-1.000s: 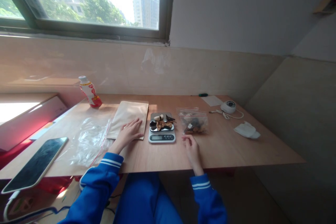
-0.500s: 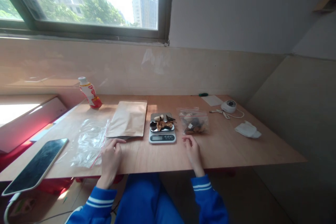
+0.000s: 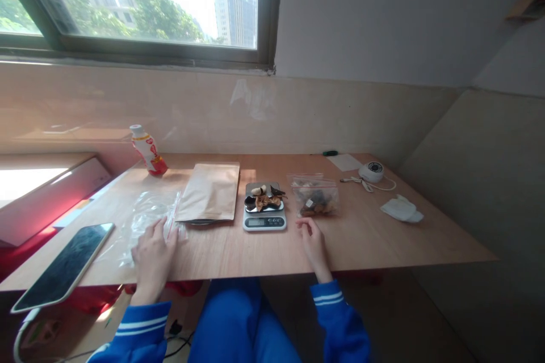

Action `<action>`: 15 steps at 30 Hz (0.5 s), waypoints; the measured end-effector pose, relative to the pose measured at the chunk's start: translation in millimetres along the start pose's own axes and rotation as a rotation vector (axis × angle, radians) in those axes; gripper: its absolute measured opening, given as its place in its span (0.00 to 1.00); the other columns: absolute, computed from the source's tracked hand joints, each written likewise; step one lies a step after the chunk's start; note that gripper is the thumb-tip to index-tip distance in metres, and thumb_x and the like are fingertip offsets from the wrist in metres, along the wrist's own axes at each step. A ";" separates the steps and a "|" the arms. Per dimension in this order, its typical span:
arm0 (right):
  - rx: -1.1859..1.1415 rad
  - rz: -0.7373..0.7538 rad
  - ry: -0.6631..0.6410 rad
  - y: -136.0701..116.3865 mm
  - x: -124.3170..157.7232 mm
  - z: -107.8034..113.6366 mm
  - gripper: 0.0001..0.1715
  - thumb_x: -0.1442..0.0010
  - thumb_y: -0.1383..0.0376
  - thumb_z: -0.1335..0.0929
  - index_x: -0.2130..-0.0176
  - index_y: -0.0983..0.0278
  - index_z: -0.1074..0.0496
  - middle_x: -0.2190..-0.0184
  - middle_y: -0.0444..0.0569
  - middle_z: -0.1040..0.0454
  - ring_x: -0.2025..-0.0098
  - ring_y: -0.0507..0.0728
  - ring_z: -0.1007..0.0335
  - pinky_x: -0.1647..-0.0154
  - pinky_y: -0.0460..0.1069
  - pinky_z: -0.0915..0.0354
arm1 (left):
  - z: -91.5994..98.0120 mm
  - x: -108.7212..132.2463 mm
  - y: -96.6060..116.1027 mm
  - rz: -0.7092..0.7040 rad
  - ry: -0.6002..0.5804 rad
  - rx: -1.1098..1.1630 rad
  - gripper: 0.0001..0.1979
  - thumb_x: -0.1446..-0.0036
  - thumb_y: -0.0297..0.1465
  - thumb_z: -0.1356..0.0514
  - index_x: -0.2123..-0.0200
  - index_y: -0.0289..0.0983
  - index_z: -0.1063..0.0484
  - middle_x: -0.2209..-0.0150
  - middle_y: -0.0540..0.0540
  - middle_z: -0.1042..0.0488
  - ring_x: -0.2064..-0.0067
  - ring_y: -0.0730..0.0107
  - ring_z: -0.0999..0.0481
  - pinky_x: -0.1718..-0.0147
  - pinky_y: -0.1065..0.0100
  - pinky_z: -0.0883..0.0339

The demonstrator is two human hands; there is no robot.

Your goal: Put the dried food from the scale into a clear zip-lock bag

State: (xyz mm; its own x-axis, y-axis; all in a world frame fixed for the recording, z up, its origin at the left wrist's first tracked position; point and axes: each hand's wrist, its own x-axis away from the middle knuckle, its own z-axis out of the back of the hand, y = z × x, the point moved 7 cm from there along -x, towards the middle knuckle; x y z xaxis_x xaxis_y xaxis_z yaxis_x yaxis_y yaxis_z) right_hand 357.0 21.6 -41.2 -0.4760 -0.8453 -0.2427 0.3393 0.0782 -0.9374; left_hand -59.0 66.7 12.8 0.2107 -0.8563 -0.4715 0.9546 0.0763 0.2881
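Observation:
My left hand (image 3: 153, 255) lies over the clear plastic zip bags (image 3: 142, 212), its fingers extended and slightly apart on the film. To its right is a flat kraft paper pouch (image 3: 210, 190). Loosely curled, my right hand (image 3: 311, 241) rests on the table with nothing visible in it. It is just in front of the filled zip bags (image 3: 317, 198), which contain dark and brown dried pieces. Between the hands stands a small digital scale (image 3: 264, 223). Several dried pieces (image 3: 266, 201), brown, black and pale, lie on its platform.
A phone (image 3: 63, 266) with a cable overhangs the table's front left edge. A drink bottle (image 3: 148, 150) stands at the back left. On the right are a white round device (image 3: 371, 172) with a cord, a crumpled white tissue (image 3: 402, 210), paper (image 3: 344, 163) and a green item (image 3: 330, 153).
My left hand has moved left from beside the pouch's lower corner onto the clear zip bags, its fingers straightening. My right hand has stayed in nearly the same place.

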 end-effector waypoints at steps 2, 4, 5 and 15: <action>0.002 0.001 -0.001 0.4 -0.2 -0.1 0.13 0.43 0.59 0.39 0.68 0.62 0.29 0.68 0.49 0.25 0.66 0.57 0.30 0.64 0.50 0.35 | -11.3 -6.3 -9.8 -0.040 -0.105 -0.026 0.22 0.41 0.42 0.51 0.54 0.35 0.27 0.56 0.35 0.25 0.55 0.47 0.29 0.60 0.53 0.36; -0.002 0.006 0.004 -0.5 0.0 0.2 0.13 0.43 0.60 0.39 0.68 0.62 0.29 0.69 0.49 0.25 0.66 0.58 0.30 0.64 0.50 0.35 | -19.1 -12.0 -17.9 -0.055 -0.152 -0.020 0.20 0.41 0.42 0.51 0.62 0.36 0.24 0.60 0.36 0.24 0.58 0.49 0.28 0.62 0.55 0.37; -0.005 0.008 0.008 -1.3 0.3 0.4 0.12 0.43 0.60 0.39 0.68 0.62 0.29 0.69 0.49 0.25 0.67 0.58 0.31 0.64 0.50 0.35 | -21.2 -14.5 -21.0 -0.052 -0.155 -0.003 0.19 0.42 0.42 0.50 0.64 0.37 0.24 0.62 0.37 0.24 0.59 0.50 0.28 0.62 0.56 0.37; -0.069 0.003 0.046 -7.0 2.3 5.1 0.13 0.44 0.58 0.38 0.68 0.63 0.29 0.71 0.47 0.28 0.70 0.56 0.34 0.68 0.49 0.37 | 29.4 -17.7 -24.6 0.307 0.297 0.207 0.10 0.44 0.38 0.48 0.69 0.38 0.35 0.70 0.42 0.30 0.61 0.51 0.30 0.57 0.50 0.37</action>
State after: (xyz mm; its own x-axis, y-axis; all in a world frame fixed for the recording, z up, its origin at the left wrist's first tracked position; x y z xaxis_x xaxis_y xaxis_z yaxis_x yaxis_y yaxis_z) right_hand 357.7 16.4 -33.9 -0.5125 -0.8199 -0.2552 0.2848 0.1180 -0.9513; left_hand -92.4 65.0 38.6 0.5564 -0.6248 -0.5478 0.7830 0.1735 0.5973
